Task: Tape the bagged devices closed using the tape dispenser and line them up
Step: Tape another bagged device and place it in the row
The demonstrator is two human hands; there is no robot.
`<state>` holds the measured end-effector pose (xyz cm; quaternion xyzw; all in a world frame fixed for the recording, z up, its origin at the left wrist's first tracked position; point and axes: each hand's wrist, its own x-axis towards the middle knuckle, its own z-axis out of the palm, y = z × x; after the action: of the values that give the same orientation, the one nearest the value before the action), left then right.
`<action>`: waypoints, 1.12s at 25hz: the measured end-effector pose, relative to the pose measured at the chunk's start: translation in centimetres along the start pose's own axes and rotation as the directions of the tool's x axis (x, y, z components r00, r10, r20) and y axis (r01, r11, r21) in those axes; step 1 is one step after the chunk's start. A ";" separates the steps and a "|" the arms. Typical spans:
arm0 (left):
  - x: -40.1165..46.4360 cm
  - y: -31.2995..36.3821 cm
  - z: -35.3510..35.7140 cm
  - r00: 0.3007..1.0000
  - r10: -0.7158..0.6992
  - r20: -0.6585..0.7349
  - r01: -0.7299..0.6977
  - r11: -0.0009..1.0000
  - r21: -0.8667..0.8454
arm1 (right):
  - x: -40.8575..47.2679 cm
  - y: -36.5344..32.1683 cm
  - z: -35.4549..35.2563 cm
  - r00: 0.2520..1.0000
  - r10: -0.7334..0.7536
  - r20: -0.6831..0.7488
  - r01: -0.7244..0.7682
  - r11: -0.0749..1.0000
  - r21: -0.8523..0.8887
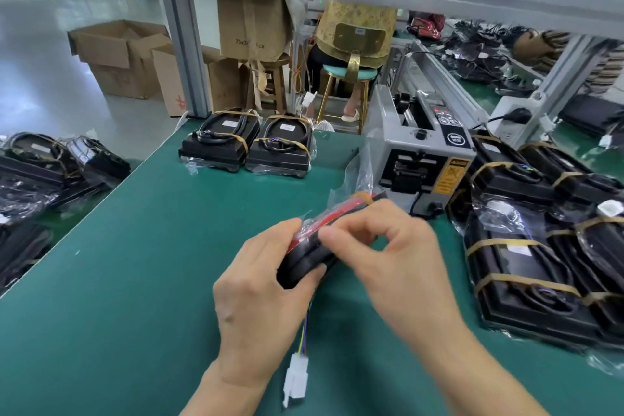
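Both forearms come in from the bottom edge and meet near the middle, bare to the wrists. The left hand (260, 284) shows its back to the camera, with the fingers curled around a bagged device (324, 240) from the left side. The right hand (388, 257) pinches the top of it with thumb and forefinger, the other fingers bent.

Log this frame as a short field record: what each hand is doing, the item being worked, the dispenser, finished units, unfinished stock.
left hand: grips the bagged device from the left
right hand: pinches the bag film on top
device pose: held on edge above the green mat
white connector: hangs below on thin wires
tape dispenser: behind the hands, untouched
lined-up units: two, side by side, far edge
stock pile: right of mat
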<state>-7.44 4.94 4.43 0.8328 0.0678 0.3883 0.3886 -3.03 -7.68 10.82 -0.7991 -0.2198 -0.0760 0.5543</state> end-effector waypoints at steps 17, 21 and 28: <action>0.2 1.0 0.0 0.999 0.024 0.032 -0.025 0.998 0.050 | 0.9 1.9 0.5 0.974 0.222 0.034 -0.224 0.974 0.038; 0.5 0.8 -0.4 0.997 -0.005 0.080 0.003 1.000 0.024 | 1.1 2.7 0.0 0.981 0.190 -0.028 -0.190 0.982 0.004; 2.5 -2.7 -3.7 0.965 -0.205 0.162 0.250 0.904 -0.346 | 0.8 4.8 -4.8 0.995 0.050 -0.084 -0.065 0.982 -0.176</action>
<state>-7.80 10.01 5.48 0.7550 0.0677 0.2944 0.5820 0.41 -13.26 8.80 -0.8479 -0.1669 -0.1108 0.4909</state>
